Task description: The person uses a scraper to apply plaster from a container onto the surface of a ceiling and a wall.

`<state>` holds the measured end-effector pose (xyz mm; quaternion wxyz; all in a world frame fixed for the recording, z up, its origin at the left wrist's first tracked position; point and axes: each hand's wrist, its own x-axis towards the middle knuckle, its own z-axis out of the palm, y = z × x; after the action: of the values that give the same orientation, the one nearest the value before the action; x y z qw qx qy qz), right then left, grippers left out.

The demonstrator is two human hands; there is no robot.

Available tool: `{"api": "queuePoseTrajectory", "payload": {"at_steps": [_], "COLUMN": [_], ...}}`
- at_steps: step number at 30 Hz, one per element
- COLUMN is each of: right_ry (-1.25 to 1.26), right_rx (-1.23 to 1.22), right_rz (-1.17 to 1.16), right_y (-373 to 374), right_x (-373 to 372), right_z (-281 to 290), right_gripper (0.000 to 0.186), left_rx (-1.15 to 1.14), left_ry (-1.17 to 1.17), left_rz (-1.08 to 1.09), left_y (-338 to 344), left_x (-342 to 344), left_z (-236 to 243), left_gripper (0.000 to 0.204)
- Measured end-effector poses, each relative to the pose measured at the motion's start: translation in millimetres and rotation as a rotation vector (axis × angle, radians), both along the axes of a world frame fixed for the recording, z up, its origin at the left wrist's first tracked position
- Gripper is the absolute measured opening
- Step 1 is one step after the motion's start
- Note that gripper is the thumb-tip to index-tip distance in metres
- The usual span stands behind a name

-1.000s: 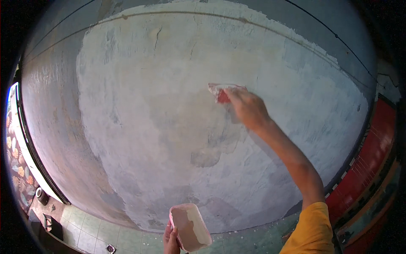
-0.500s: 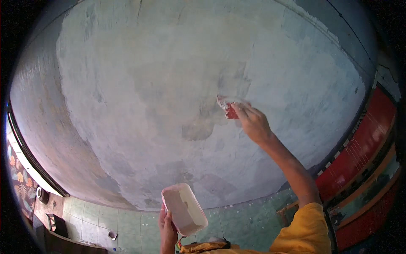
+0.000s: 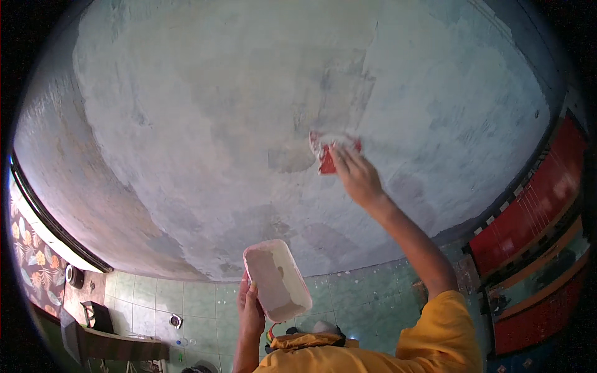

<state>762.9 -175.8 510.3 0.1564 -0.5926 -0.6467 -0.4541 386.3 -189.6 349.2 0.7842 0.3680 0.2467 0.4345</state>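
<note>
My right hand (image 3: 359, 176) grips a red scraper (image 3: 328, 163) smeared with white paste, its face against the patchy pale wall (image 3: 236, 124). Fingers press over the scraper's near side, and the arm reaches up from the lower right. Low in front of my body, my left hand (image 3: 250, 306) holds a rectangular pale tub (image 3: 278, 283) by its left side, thumb on the rim. Whitish paste coats parts of the tub's inside. Darker, damp-looking patches mark the wall around and below the scraper.
Green floor tiles (image 3: 199, 304) with white specks run along the wall's foot. On the right stands a red cabinet (image 3: 525, 193). A brown wooden piece of furniture (image 3: 124, 345) and a dark box (image 3: 97, 317) are at lower left, near a small cup-like item (image 3: 176, 321).
My right hand and the scraper have shifted slightly left along the wall. The view has tilted downward, showing more floor. The tub sits a little higher in the picture.
</note>
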Motion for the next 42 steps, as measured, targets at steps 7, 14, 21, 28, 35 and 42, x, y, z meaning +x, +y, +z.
{"api": "queuePoseTrajectory", "payload": {"at_steps": [7, 14, 21, 28, 35, 42], "right_ry": [0.136, -0.023, 1.061, 2.405, 1.395, 0.917], "right_rx": [0.174, 0.038, -0.384, -0.182, -0.174, -0.364], "right_rz": [0.11, -0.018, -0.052, 0.374, 0.205, -0.03], "right_y": [10.7, 26.2, -17.3, -89.7, -128.5, -142.7], "right_x": [-23.7, -29.3, -63.3, -146.7, -166.4, -159.4], "right_z": [117.9, 0.6, -76.3, -80.4, -78.4, -85.7], "right_gripper": [0.037, 0.048, 0.029, 0.023, 0.023, 0.016], "left_rx": [0.029, -0.014, -0.022, 0.088, 0.177, 0.272], "left_ry": [0.019, 0.017, 0.058, 0.1, 0.083, 0.073], "left_rz": [0.004, 0.052, 0.117, 0.124, 0.099, 0.126], "left_y": [3.3, -6.7, 4.0, 13.7, -19.8, -73.5], "left_x": [-5.3, -11.0, -6.7, 16.5, 42.5, 84.9], "left_z": [-3.9, -8.0, 5.4, 11.2, 13.3, 5.6], "left_gripper": [0.062, 0.06, 0.062, 0.066, 0.068, 0.067]}}
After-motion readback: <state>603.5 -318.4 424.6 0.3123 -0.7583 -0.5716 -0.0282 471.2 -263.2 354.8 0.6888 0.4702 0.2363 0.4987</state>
